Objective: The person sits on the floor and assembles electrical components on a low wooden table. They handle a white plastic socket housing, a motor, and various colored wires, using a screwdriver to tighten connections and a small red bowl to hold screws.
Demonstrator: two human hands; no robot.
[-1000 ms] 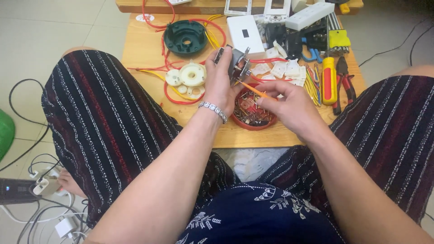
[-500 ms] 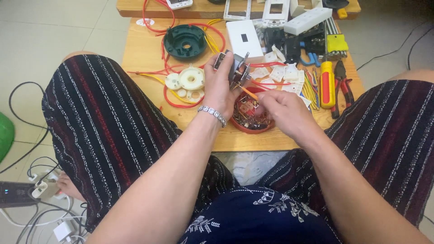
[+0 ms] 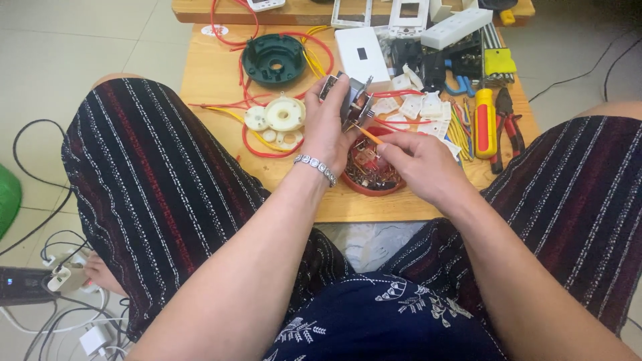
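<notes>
My left hand [image 3: 327, 128] grips a small metal and plastic electrical part [image 3: 350, 99] above a low wooden table [image 3: 221, 144]. My right hand [image 3: 418, 162] holds a thin yellow-handled screwdriver [image 3: 367, 135], its tip against the part's lower side. Both hands hover over a round red bowl [image 3: 366, 181] filled with small metal pieces. A silver bracelet [image 3: 317, 167] sits on my left wrist.
On the table lie a dark green round housing [image 3: 274, 59], white plastic gears [image 3: 276, 115], red and yellow wires [image 3: 264, 144], a white cover plate [image 3: 361, 55], white plastic pieces [image 3: 418, 105], a yellow-red screwdriver [image 3: 485, 122] and pliers [image 3: 509, 122]. Cables and a power strip [image 3: 30, 284] lie on the floor at left.
The screwdriver tip has shifted slightly up and left toward the part; both hands stay nearly in place. The view has tilted a little.
</notes>
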